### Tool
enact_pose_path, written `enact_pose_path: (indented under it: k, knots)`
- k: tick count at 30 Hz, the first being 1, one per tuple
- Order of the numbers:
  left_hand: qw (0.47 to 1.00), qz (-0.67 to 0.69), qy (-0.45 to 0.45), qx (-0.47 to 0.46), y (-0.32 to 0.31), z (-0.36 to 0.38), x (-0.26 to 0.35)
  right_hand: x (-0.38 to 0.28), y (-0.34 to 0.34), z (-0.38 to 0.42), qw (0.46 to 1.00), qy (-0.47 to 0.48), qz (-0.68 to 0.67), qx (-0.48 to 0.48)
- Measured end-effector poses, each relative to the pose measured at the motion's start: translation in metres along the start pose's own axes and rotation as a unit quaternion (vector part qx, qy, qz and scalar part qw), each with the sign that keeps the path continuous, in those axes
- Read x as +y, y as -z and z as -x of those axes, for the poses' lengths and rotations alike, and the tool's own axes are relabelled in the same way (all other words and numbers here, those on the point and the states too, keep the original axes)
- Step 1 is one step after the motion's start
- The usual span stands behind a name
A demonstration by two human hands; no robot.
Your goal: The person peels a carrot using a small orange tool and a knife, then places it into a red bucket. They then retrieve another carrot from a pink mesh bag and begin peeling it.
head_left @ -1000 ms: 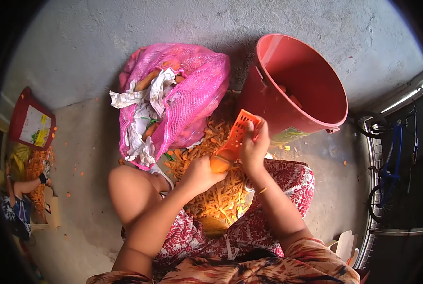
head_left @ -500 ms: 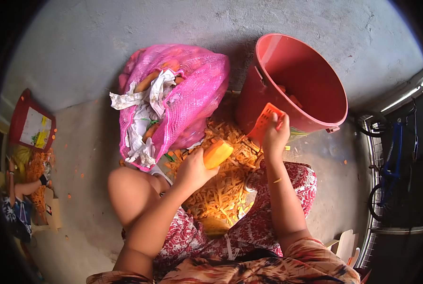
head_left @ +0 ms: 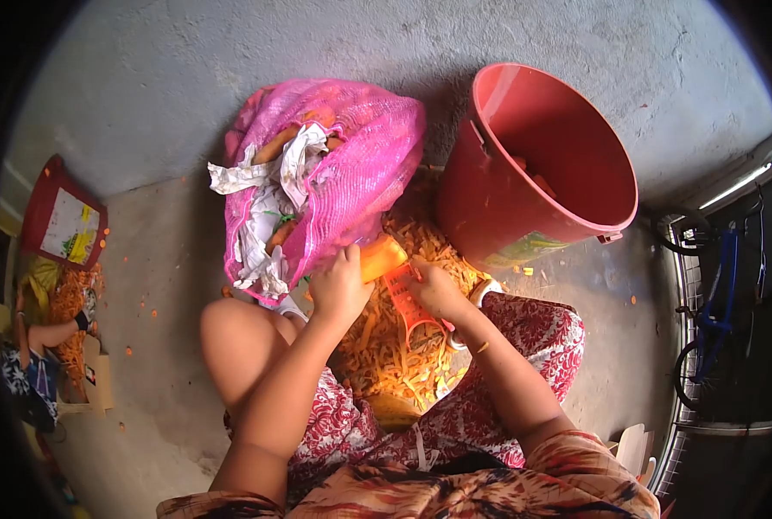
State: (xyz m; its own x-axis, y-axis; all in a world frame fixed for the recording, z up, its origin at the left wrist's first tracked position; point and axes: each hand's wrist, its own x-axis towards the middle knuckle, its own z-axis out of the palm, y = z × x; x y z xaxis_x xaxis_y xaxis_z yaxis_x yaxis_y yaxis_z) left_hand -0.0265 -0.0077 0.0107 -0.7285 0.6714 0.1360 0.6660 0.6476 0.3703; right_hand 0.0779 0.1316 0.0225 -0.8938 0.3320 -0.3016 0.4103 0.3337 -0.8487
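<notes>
My left hand [head_left: 341,284] is wrapped around a thick, peeled orange carrot [head_left: 383,258], whose blunt end points right. Close beside it, my right hand [head_left: 440,290] grips an orange plastic peeler [head_left: 409,304] with holes through its flat body. The peeler is at the carrot's lower right side; whether its edge touches cannot be seen. Beneath both hands lies a heap of orange peelings [head_left: 390,359] between my legs. Carrot pieces show dimly inside the red bucket [head_left: 481,195], beyond my right hand.
A pink mesh sack [head_left: 373,130] full of carrots, with crumpled white paper [head_left: 295,164] at its mouth, leans by the wall. At far left, another person [head_left: 36,363] sits near a second red bucket [head_left: 42,216] and more peelings. A blue bicycle [head_left: 721,285] stands at right.
My right hand with the peeler has come down and left from beside the bucket to the carrot. My left hand has shifted slightly up and left, still holding the carrot.
</notes>
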Motion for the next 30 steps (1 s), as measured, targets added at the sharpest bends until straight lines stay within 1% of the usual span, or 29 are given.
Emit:
enact_pose_path:
  k: [2,5,9,11,15,17,18,20,21,23,27,30]
  knots:
    - [1.0,-0.006,-0.018,0.023,0.0,0.0,0.001,0.0,0.001,-0.001,1.0,0.0,0.024,-0.004]
    - [0.998,-0.048,-0.033,0.01,0.001,-0.002,0.002,0.003,0.0,-0.004,0.999,0.004,0.04,-0.009]
    - [0.991,-0.093,-0.076,0.064,0.005,-0.002,0.004,0.006,-0.003,-0.005,0.999,0.006,0.047,-0.021]
    - [0.987,-0.106,-0.083,0.082,0.004,-0.002,0.005,0.014,-0.008,-0.009,1.0,-0.006,0.013,-0.023]
    - [0.993,-0.094,-0.061,0.033,0.005,-0.001,0.006,0.007,-0.01,-0.007,0.999,-0.045,-0.005,-0.011]
    - [0.995,-0.079,-0.052,0.013,0.008,0.0,0.008,0.028,-0.02,-0.013,0.999,-0.048,-0.009,0.009]
    - [0.994,-0.094,-0.054,0.027,0.005,0.0,0.008,0.028,-0.022,-0.014,0.999,-0.049,-0.012,0.02]
    - [0.989,-0.126,-0.058,0.054,-0.004,0.0,0.006,0.026,-0.024,-0.012,0.996,-0.061,0.033,0.047]
    - [0.989,-0.126,-0.055,0.049,-0.005,0.0,0.005,0.023,-0.025,-0.011,0.994,-0.068,0.055,0.061]
    - [0.99,-0.123,-0.048,0.04,-0.005,-0.001,0.005,0.023,-0.025,-0.011,0.995,-0.061,0.05,0.062]
    - [0.989,-0.128,-0.063,0.047,-0.006,-0.003,0.004,0.03,-0.025,-0.014,0.997,-0.059,0.017,0.05]
    - [0.989,-0.127,-0.059,0.038,-0.006,-0.002,0.006,0.027,-0.024,-0.013,0.996,-0.067,0.023,0.055]
